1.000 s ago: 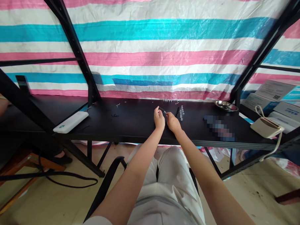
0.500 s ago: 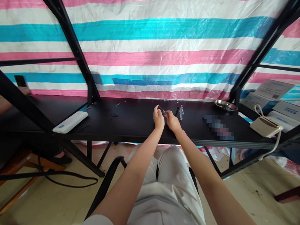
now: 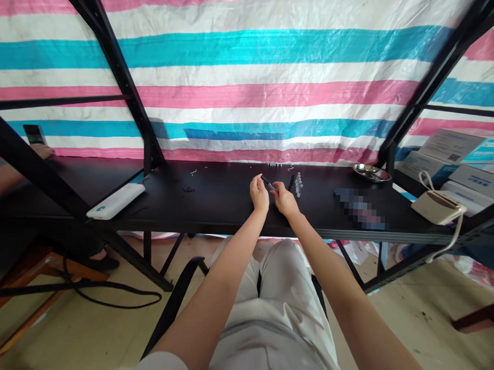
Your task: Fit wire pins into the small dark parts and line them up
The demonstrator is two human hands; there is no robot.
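Observation:
My left hand (image 3: 259, 194) is above the black table, its fingers curled around the upper left end of a slim dark pen (image 3: 267, 182). The lower right end of the pen is pinched in my right hand (image 3: 285, 198). It lies slanted between my two hands, dark with a greyish stretch near the right fingers; its ends are partly hidden. Just right of my right hand stand a row of small black parts (image 3: 292, 182) and a row of clear parts (image 3: 298, 185). Behind my hands sits a row of tiny white pieces (image 3: 274, 165), too small to make out.
A round metal dish (image 3: 371, 173) sits at the back right, near a blurred patch (image 3: 360, 209). At the right edge is a cream pouch (image 3: 438, 207) with a strap. A white oblong device (image 3: 116, 200) lies left. Another person's arm (image 3: 18, 169) shows far left.
My left hand has shifted slightly left, and a little more of the pen shows between my hands. My right hand stays nearly in place.

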